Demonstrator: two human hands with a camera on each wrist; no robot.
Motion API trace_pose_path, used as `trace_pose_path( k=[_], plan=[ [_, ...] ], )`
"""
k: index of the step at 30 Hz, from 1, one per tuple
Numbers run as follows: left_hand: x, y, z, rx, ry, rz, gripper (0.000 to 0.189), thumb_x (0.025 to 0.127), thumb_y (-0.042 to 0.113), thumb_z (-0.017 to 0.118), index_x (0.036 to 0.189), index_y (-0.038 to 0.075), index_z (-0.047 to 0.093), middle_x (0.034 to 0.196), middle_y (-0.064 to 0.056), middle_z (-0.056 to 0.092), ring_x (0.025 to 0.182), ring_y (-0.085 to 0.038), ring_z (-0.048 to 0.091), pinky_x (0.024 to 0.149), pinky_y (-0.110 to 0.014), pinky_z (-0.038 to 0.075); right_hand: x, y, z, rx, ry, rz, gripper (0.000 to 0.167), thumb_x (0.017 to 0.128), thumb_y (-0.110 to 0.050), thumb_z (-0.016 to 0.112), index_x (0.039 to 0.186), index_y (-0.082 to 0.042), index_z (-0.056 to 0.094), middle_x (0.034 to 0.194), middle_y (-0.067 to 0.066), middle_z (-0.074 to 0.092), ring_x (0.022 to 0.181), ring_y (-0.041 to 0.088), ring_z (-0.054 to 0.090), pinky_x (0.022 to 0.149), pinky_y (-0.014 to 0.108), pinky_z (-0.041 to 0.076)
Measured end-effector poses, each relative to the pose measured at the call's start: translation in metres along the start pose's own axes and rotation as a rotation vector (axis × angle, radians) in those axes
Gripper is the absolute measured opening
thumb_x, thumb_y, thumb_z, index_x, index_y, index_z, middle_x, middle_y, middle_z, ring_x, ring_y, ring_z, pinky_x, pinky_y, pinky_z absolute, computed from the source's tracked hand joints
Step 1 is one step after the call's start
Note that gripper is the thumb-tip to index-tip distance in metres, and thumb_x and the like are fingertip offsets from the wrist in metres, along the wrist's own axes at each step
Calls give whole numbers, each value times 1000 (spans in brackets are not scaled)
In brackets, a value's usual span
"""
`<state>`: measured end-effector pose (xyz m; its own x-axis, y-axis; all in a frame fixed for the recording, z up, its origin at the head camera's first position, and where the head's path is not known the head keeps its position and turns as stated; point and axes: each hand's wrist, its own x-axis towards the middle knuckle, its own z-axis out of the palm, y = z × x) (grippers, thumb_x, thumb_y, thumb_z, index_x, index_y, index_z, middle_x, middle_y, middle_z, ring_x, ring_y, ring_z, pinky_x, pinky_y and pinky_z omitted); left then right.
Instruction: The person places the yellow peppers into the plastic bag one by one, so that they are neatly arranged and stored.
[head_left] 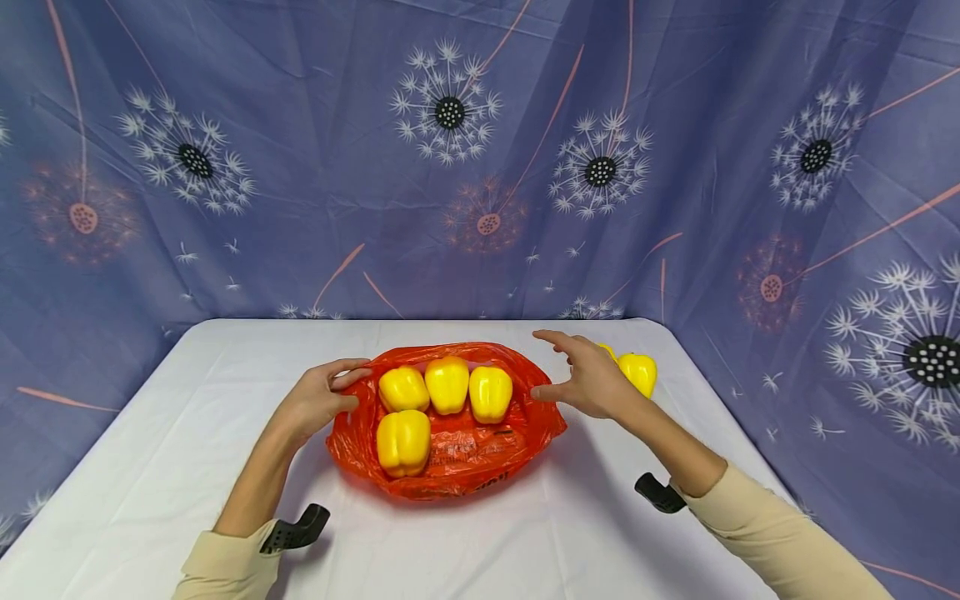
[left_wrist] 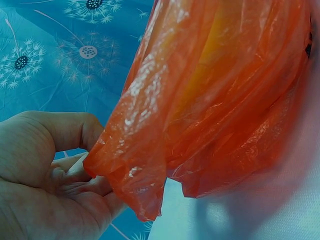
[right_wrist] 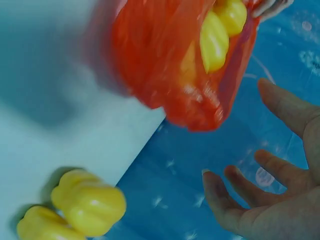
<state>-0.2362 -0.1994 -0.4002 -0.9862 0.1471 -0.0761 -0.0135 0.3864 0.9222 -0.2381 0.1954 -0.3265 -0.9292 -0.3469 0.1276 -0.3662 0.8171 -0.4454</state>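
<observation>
From the head camera, the red bag (head_left: 465, 450) lies on the white surface (head_left: 600, 517), mouth upward, with four yellow peppers (head_left: 447, 385) inside: three along its far side, one at its near left. Your left hand (head_left: 318, 400) is at the bag's left rim; your right hand (head_left: 588, 379) is just beside its right rim, thumb and fingers well apart. The two loose peppers (head_left: 639, 373) are right of the bag, partly screened by that hand. A curtain (head_left: 300, 208) hangs beyond the bag.

In the left wrist view, the bag hides your fingertips, so I cannot tell whether they pinch it. Its film should be light, limp and easily torn; take a generous fold of rim.

In the right wrist view, your right hand holds nothing. The loose peppers should be firm but slick; cup their sides. The bag's limp wall may sag into your way.
</observation>
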Motion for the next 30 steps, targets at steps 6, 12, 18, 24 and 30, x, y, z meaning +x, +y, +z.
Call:
trace_pose_path(
  k=[6, 12, 18, 24, 30],
  plan=[
    [0, 0, 0, -3, -2, -2, 68, 81, -4, 57, 149, 4, 49, 143, -20, 59, 127, -30, 44, 61, -23, 38, 0, 21, -6, -36, 28, 44, 83, 77, -29, 86, 151, -18, 49, 134, 20, 62, 109, 38, 59, 86, 52, 52],
    [0, 0, -1, -2, -1, -1, 69, 81, -5, 57, 148, 4, 49, 143, -20, 59, 127, -30, 44, 60, -23, 38, -1, 39, -14, -51, 52, 76, 84, 78, -28, 85, 151, -15, 47, 138, 25, 59, 120, 45, 56, 99, 66, 41],
    [0, 0, -1, -2, 0, -1, 69, 80, -5, 57, 148, 3, 49, 143, -20, 59, 122, -30, 46, 58, -23, 37, 0, 58, -15, -73, 66, 75, 86, 75, -24, 86, 150, -11, 47, 140, 27, 58, 128, 48, 51, 107, 68, 33],
    [0, 0, -2, -9, -1, -9, 70, 80, -5, 57, 149, 3, 48, 144, -21, 58, 124, -31, 46, 60, -23, 39, 2, 72, -16, -96, 55, 117, 87, 76, -23, 86, 151, -10, 45, 143, 29, 55, 129, 52, 48, 108, 68, 32],
    [-1, 0, -2, -7, 5, -6, 68, 81, -4, 57, 148, 3, 49, 143, -20, 59, 130, -31, 45, 62, -22, 40, 3, 84, -16, -120, 50, 141, 87, 77, -24, 86, 152, -8, 44, 145, 31, 52, 129, 52, 47, 108, 68, 31]
  ],
)
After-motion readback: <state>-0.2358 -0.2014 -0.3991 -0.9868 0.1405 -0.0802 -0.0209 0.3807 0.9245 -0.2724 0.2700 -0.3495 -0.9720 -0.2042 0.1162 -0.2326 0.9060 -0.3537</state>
